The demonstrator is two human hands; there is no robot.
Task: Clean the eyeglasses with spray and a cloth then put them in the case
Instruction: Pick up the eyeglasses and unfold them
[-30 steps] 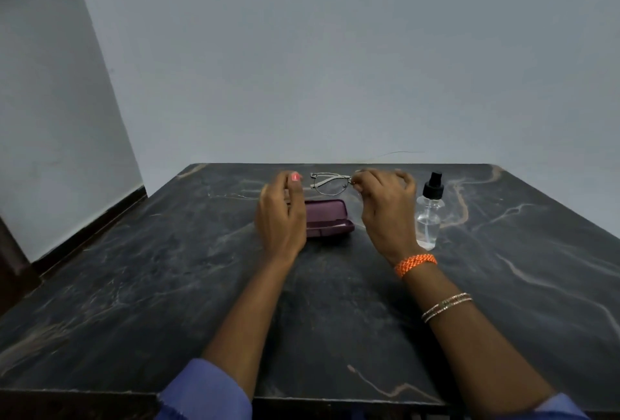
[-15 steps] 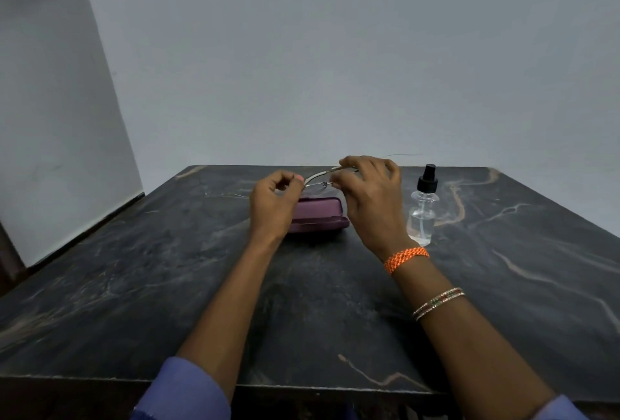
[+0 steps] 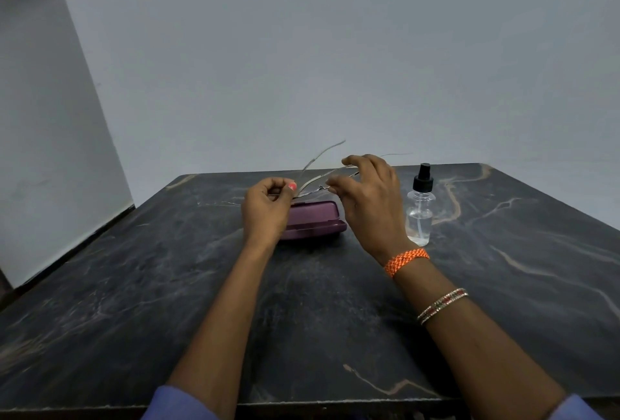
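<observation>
My left hand and right hand hold the eyeglasses in the air above the purple case. The left thumb and fingers pinch one end of the thin metal frame; the right thumb and forefinger pinch the other end. One temple arm points up and away toward the wall. The frame is blurred, so lens detail is not readable. The case lies closed on the dark marble table. The spray bottle, clear with a black pump, stands upright just right of my right hand.
</observation>
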